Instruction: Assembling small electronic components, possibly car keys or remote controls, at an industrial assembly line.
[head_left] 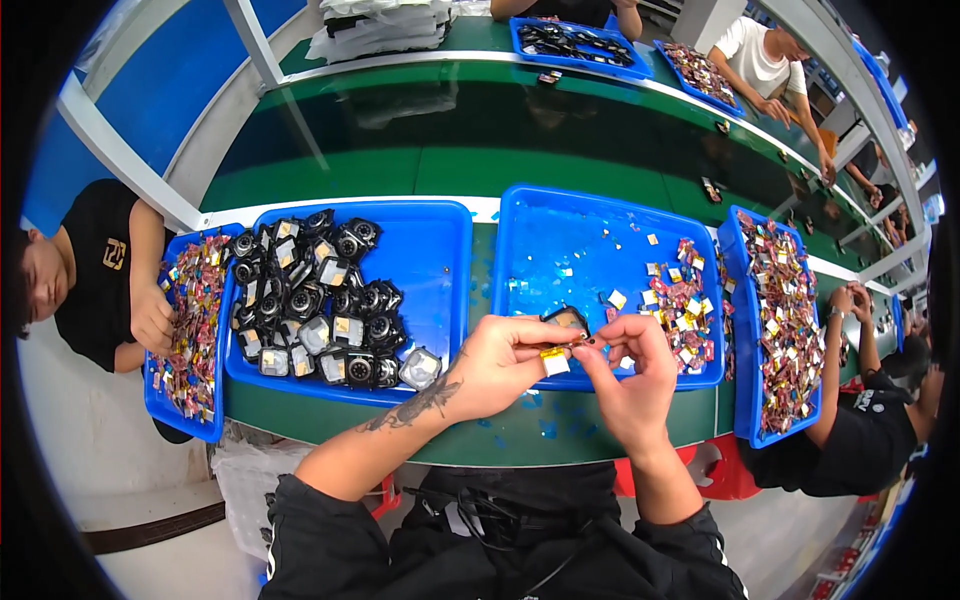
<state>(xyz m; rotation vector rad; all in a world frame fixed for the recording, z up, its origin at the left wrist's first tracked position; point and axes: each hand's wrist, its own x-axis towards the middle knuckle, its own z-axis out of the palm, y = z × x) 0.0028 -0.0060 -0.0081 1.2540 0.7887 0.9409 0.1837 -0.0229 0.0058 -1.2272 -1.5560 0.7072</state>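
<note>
My left hand (490, 372) is closed on a small dark squarish watch case (567, 319), held over the near edge of a blue tray (540, 235). A little white battery with a yellow end (555, 362) hangs just under the left fingertips. My right hand (638, 378) meets it from the right, thumb and forefinger pinched at the case's lower edge; what lies between these fingertips is too small to make out. Small batteries with pink and yellow parts (685, 300) lie in the tray's right side, with blue scraps scattered around.
On the left, another blue tray (430, 235) holds black watch cases (300, 300). Blue bins of small parts stand at far left (190, 330) and right (790, 330). A green conveyor (450, 150) runs beyond. Co-workers sit on both sides (100, 260) and across.
</note>
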